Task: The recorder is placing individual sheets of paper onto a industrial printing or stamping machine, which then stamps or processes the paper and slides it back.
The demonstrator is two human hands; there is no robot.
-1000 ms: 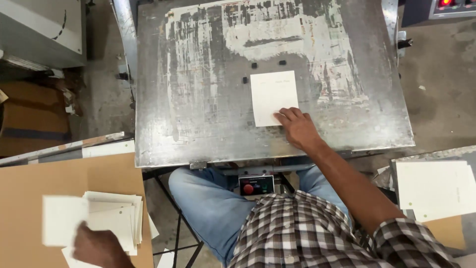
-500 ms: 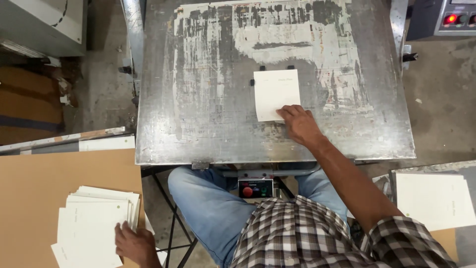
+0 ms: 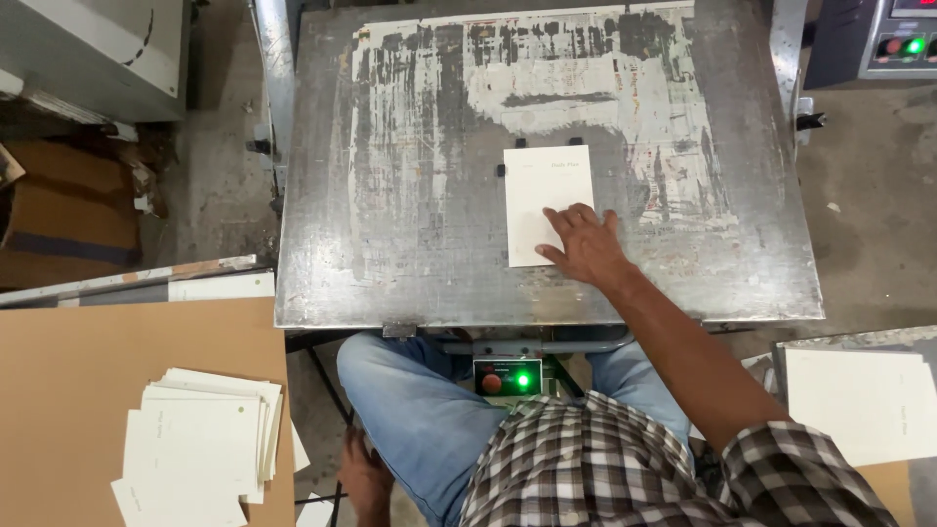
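White card [image 3: 543,200] lies on the worn metal plate [image 3: 410,195], right hand [image 3: 583,244] pressing it flat, fingers spread; left hand [image 3: 363,478] hangs empty, loosely curled, beside the knee.

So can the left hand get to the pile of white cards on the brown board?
Probably yes. The left hand hangs low beside the knee, and the pile of white cards lies close on its left, with nothing between them.
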